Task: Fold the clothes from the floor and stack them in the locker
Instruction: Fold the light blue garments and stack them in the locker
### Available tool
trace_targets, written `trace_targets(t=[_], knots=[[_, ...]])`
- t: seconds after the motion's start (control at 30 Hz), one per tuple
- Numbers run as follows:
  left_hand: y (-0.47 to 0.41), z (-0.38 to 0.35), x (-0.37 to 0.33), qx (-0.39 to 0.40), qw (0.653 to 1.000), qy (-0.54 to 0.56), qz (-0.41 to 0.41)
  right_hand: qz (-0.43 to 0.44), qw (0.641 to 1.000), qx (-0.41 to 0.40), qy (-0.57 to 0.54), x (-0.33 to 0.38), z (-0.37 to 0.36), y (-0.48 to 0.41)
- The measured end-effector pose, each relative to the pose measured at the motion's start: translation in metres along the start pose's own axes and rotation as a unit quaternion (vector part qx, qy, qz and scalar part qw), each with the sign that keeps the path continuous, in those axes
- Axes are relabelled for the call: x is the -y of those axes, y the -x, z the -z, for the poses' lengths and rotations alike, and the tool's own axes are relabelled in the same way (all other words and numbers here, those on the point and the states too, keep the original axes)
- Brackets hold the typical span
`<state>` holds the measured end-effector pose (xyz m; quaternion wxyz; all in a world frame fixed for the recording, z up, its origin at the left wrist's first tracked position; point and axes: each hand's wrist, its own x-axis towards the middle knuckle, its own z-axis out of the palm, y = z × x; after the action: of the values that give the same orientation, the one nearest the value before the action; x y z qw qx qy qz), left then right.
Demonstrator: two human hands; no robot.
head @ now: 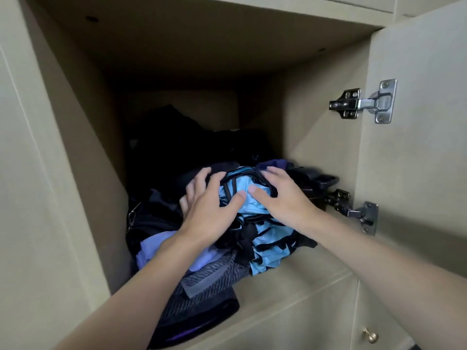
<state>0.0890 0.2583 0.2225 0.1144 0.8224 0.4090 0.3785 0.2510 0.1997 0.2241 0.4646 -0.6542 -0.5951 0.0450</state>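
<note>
A light blue garment with black stripes [270, 245] lies bunched on top of the clothes pile inside the beige locker [316, 269]. My left hand [207, 202] grips its left side, thumb on the blue fabric and fingers curled over the top. My right hand [283, 195] holds its right side, thumb on the blue cloth, fingers over the black edging. Under it lie a lavender piece [151, 248] and a grey patterned folded garment [209, 281]. Dark clothes [182, 147] fill the back of the shelf.
The locker door [417, 147] stands open on the right with two metal hinges [364, 102] [353, 210]. A dark tray-like object [318, 180] sits at the shelf's right wall. A small brass knob [370, 335] is on the lower door. A metal clip [132, 215] shows at the pile's left.
</note>
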Motion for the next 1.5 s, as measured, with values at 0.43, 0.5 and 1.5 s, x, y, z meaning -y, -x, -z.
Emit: trace_targets(t=[0.43, 0.5, 1.5], knots=[[0.005, -0.017, 0.018, -0.016, 0.997, -0.032, -0.061, 0.043, 0.999, 0.021, 0.016, -0.028, -0.017, 0.012], [0.005, -0.017, 0.020, -0.011, 0.997, -0.052, -0.058, 0.048, 0.999, 0.006, -0.013, -0.031, -0.022, 0.016], [0.125, 0.034, -0.030, 0.046, 0.994, 0.047, -0.087, -0.096, 0.991, 0.047, 0.079, 0.019, 0.017, 0.170]])
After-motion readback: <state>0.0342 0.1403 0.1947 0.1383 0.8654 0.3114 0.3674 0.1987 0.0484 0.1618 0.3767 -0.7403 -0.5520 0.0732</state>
